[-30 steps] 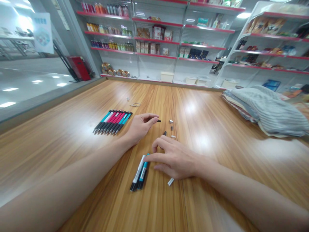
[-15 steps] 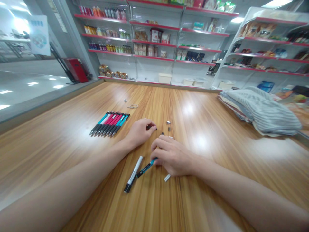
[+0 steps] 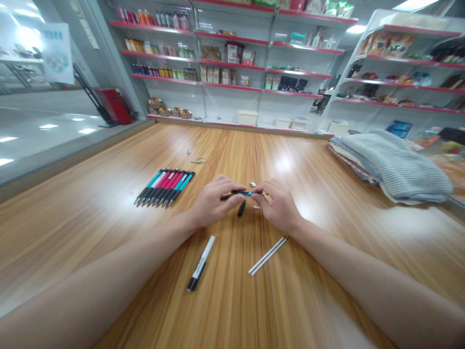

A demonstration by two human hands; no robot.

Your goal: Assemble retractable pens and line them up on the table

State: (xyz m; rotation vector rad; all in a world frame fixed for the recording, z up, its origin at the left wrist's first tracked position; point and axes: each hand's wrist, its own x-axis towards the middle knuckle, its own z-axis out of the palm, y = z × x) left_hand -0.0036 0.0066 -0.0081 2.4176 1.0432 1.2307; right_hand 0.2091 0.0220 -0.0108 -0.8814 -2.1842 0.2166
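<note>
Both my hands meet over the middle of the wooden table (image 3: 327, 252). My left hand (image 3: 212, 201) and my right hand (image 3: 278, 203) are each closed on an end of a teal and black pen (image 3: 238, 194), held level just above the wood. Under it lies a small black pen part (image 3: 241, 208), with tiny silver and white bits (image 3: 253, 184) beside it. A white and black pen (image 3: 201, 263) lies nearer me, and two thin white refills (image 3: 268, 255) lie by my right wrist.
A neat row of several teal, pink and white pens (image 3: 165, 186) lies to the left. A small ring and a metal bit (image 3: 198, 160) sit farther back. Folded grey cloth (image 3: 392, 165) is stacked at the right edge. Store shelves (image 3: 232, 63) stand behind.
My right hand lifted the teal pen off the table and carried it forward to my left hand, which now grips its other end. The refills under my right hand are uncovered.
</note>
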